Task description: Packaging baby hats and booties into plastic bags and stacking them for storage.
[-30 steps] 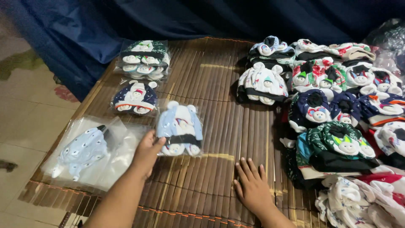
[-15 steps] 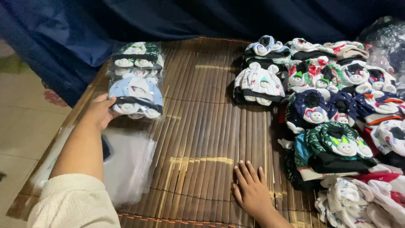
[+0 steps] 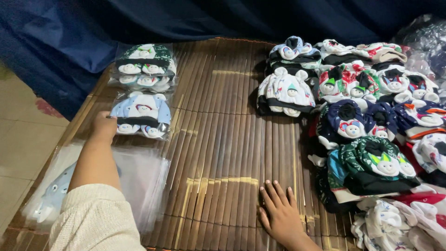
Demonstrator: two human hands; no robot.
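The person's left hand [image 3: 103, 126] reaches out to about ten o'clock across the table [image 3: 218, 139], a surface of dark bamboo slats. Its fingers curl loosely against the left edge of a bagged baby hat [image 3: 141, 114], light blue and white with a small bear face, sealed in clear plastic; the grip rests on the bag's side, and whether it actually pinches the plastic cannot be told. The arm wears a cream knitted sleeve [image 3: 95, 221].

That bagged hat lies on top of a short stack at the left part of the table. Just beyond it, towards twelve o'clock from the hand, sits a second stack of bagged hats [image 3: 145, 65] in dark green and white.

Under the forearm, at about seven o'clock, lie flat clear plastic bags [image 3: 139, 186], one with a pale blue piece inside.

The right hand [image 3: 280, 214] lies flat on the slats near the front edge, at about five o'clock, fingers spread and released, holding nothing.

To its right, from one to four o'clock, a heap of loose unbagged hats [image 3: 367, 121] in blue, green, red and white covers the table. A dark blue cloth [image 3: 186, 18] hangs behind.
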